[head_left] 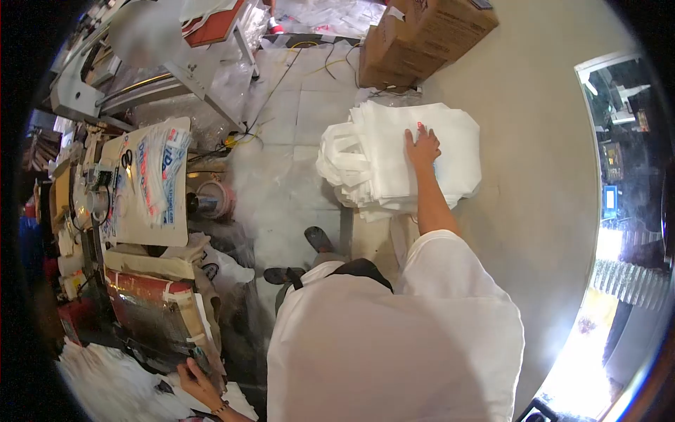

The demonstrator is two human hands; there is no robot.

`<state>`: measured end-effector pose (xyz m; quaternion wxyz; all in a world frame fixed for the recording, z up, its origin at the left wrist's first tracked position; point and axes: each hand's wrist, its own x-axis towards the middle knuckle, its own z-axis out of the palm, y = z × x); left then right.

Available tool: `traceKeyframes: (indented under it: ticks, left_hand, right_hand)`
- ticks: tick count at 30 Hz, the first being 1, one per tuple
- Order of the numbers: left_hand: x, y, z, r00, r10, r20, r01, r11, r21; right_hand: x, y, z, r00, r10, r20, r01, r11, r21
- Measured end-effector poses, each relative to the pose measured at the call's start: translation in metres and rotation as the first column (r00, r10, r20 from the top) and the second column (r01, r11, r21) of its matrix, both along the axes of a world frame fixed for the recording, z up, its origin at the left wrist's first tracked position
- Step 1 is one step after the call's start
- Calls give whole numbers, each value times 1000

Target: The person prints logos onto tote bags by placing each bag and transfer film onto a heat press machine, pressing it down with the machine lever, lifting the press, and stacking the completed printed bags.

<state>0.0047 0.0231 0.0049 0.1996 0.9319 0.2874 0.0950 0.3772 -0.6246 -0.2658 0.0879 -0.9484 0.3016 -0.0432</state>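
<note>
- Biggest thing here is the stack of white bags, right in front of the person, a bit right of center. Plain white, cloth-like, many layers deep, edges not lined up at all. Handle loops bunch together on the left side, and the top bag has soft wrinkles.
- Next up, brown cardboard boxes just beyond the stack. There's dark printing on the sides, but it's too small and tilted for me to read.
- Then a red-and-brown boxy thing down on the left, worn looking, with pale strips along its edges.
- Printed white sheets lying on a beige board. Big blue and red letters; I can make out a "D", but the rest is too warped to spell out.
- White plastic bag near the boxy thing, with a dark emblem I can't read.
- Left hand is beside the lower end of the boxy thing, fingers a little curled. Can't tell if it's gripping anything.
- Right hand rests on top of the stack, fingers spread apart, not clamped on anything.
- Black-handled scissors by the sheets.
- Tiniest: a red mark at the right fingertips. Illegible, sorry.
</note>
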Motion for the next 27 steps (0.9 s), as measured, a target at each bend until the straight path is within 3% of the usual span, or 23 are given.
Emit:
traceKeyframes:
  ticks: [2,3,4,5,6,7,8,9,12,13,14,16,17,20,21,22,24,26,27]
  left_hand:
    - [4,-7,2,997,10,81,-11,1000,15]
    - [7,-11,4,989,47,139,-48,999,1]
    - [8,-15,6,976,86,198,-85,996,-14]
    - [7,-14,3,961,166,221,-164,986,-27]
    - [2,-9,2,957,181,225,-180,983,-25]
    - [-2,-2,2,959,176,222,-176,984,-21]
    - [-8,2,1,959,175,222,-176,984,-17]
    - [-7,2,0,943,249,222,-258,966,12]
    - [1,4,10,908,174,381,-167,985,-53]
    - [-2,18,11,882,248,400,-233,969,-87]
    - [-5,35,20,896,212,390,-232,973,3]
    - [-7,77,23,869,310,385,-384,914,132]
    - [-12,113,12,824,399,401,-441,897,13]
    - [-20,212,-51,795,399,457,-357,917,-180]
    - [-11,205,-31,749,591,298,-422,773,-473]
    - [4,183,-11,697,711,93,-455,538,-710]
    - [9,168,-1,714,691,113,-501,617,-606]
    - [9,175,-9,679,686,262,-540,708,-455]
    - [9,176,-10,647,731,217,-538,639,-550]
  right_hand:
    - [4,6,5,950,95,296,-101,995,5]
    - [7,15,4,949,105,297,-111,994,4]
    - [11,40,13,906,207,368,-285,943,174]
    - [13,73,26,845,286,453,-454,830,323]
    - [10,120,50,800,285,527,-522,764,379]
    - [19,153,26,780,343,524,-591,679,436]
    - [10,202,52,710,415,569,-694,551,464]
    - [-3,248,92,749,502,433,-651,434,622]
    - [-48,372,147,265,774,575,-904,-8,428]
    - [-70,407,172,65,791,609,-920,-190,344]
    - [-95,435,199,-67,682,728,-877,-388,283]
    - [-144,488,246,-379,482,790,-771,-637,18]
    - [-167,507,265,-483,336,809,-679,-727,-103]
    - [-234,555,273,-629,249,736,-515,-843,-155]
    - [-244,561,277,-730,409,548,-498,-867,-16]
    - [-252,570,277,-750,377,543,-464,-885,-26]
    - [-262,586,274,-826,533,186,-497,-843,207]
    - [-264,591,282,-844,510,165,-490,-859,150]
    - [-268,594,277,-842,526,118,-511,-848,142]
